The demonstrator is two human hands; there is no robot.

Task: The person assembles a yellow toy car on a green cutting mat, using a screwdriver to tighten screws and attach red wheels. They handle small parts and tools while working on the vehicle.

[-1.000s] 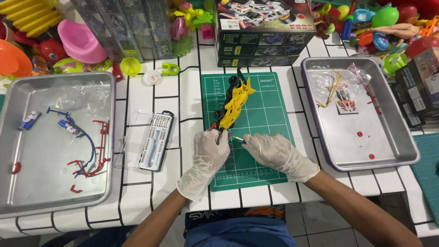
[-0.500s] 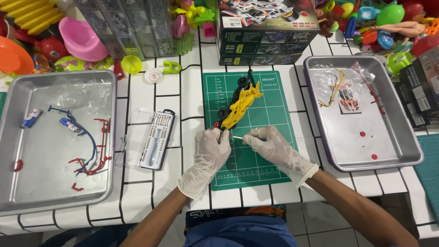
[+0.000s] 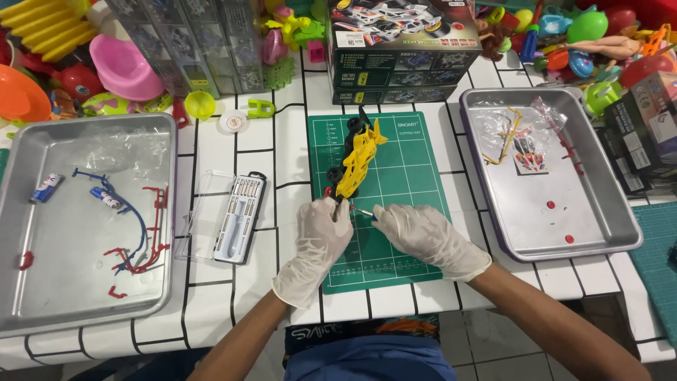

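A yellow toy car (image 3: 358,161) with black wheels lies lengthwise on the green cutting mat (image 3: 409,183). Both my hands wear white gloves. My left hand (image 3: 317,240) pinches the near end of the car. My right hand (image 3: 423,236) holds a thin metal screwdriver (image 3: 364,212), and its tip points at the same end of the car, next to a small red part. The spot where tip and car meet is hidden by my fingers.
An open screwdriver set (image 3: 238,217) lies left of the mat. The left metal tray (image 3: 42,282) holds batteries and red and blue plastic frames. The right metal tray (image 3: 599,212) holds a plastic bag, stickers and small red parts. A toy box (image 3: 402,63) and several toys line the back.
My right hand has drawn slightly closer to my left hand at the car's near end. The car and the trays have stayed where they were.
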